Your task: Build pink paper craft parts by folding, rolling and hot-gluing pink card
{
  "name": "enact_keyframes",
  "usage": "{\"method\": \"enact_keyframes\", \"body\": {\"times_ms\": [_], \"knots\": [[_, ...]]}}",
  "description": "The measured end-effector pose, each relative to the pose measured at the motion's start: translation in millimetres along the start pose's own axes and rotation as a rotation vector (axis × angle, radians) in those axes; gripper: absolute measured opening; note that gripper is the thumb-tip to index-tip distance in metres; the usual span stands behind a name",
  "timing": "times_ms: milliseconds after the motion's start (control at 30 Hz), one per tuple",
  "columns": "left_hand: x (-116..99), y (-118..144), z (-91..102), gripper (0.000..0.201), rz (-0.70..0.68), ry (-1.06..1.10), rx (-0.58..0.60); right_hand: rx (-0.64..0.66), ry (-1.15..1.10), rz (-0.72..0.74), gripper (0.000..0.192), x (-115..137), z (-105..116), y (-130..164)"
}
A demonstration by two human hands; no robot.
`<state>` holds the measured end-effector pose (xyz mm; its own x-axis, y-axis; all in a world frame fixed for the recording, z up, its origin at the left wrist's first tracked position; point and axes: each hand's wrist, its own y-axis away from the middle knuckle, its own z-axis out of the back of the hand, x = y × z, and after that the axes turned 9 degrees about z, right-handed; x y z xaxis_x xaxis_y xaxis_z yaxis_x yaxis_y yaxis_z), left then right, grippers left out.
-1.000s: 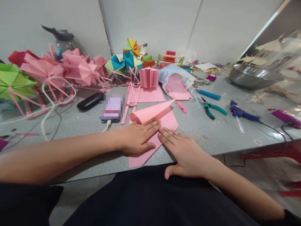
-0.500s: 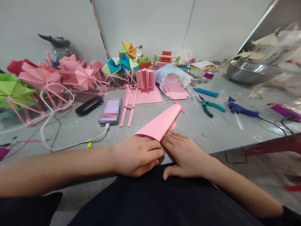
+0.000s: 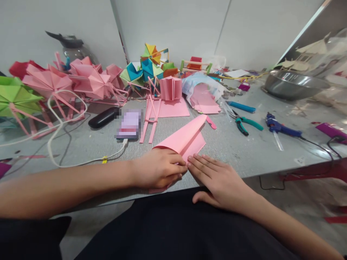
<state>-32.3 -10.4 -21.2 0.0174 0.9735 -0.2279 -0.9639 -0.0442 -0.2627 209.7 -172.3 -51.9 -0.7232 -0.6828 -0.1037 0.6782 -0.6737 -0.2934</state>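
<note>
Since a moment ago, the left hand has uncurled slightly yet still pinches the pink paper at the table's near edge, right hand flat beside it; crease firmly, edges aligned.

Body in view — two bare forearms and two bare hands, nothing else of the person but dark clothing.

Left hand: no ring, no watch, no strap behind the fingers; wrist and forearm uncovered all the way back to the frame edge. Nails short, no polish visible.

Right hand: same — no jewellery, no glove, nails short and plain. Forearm bare back from the fingers to the lower right corner.

Clothing: black fabric below and behind both sets of fingers, plain, matte, no print or seam visible. A separate black patch sits at the lower left corner, under the left forearm.
</note>
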Motion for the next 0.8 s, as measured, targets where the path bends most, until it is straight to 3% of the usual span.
{"method": "enact_keyframes", "body": {"times_ms": [133,200,333,400,567,800], "knots": [[1.9,-0.6,4.1,0.022,0.075,0.063,0.043,0.024,-0.026,-0.004,0.094,-1.2,1.9,0.4],[5.4,-0.8,8.0,0.030,0.154,0.041,0.085,0.036,-0.041,-0.003,0.097,-2.6,3.6,-1.8],[19.8,-0.6,11.8,0.091,0.338,-0.077,0.222,0.064,-0.060,-0.016,0.102,-3.5,8.8,-6.8],[27.3,0.6,9.9,0.106,0.384,-0.107,0.288,0.080,-0.057,-0.022,0.105,-3.8,11.5,-9.6],[36.5,5.1,2.8,0.114,0.368,-0.101,0.322,0.106,-0.085,-0.032,0.111,-7.9,12.6,-18.2],[36.8,4.9,4.3,0.105,0.365,-0.112,0.328,0.138,-0.140,-0.037,0.125,-16.2,6.7,-30.7]]}}
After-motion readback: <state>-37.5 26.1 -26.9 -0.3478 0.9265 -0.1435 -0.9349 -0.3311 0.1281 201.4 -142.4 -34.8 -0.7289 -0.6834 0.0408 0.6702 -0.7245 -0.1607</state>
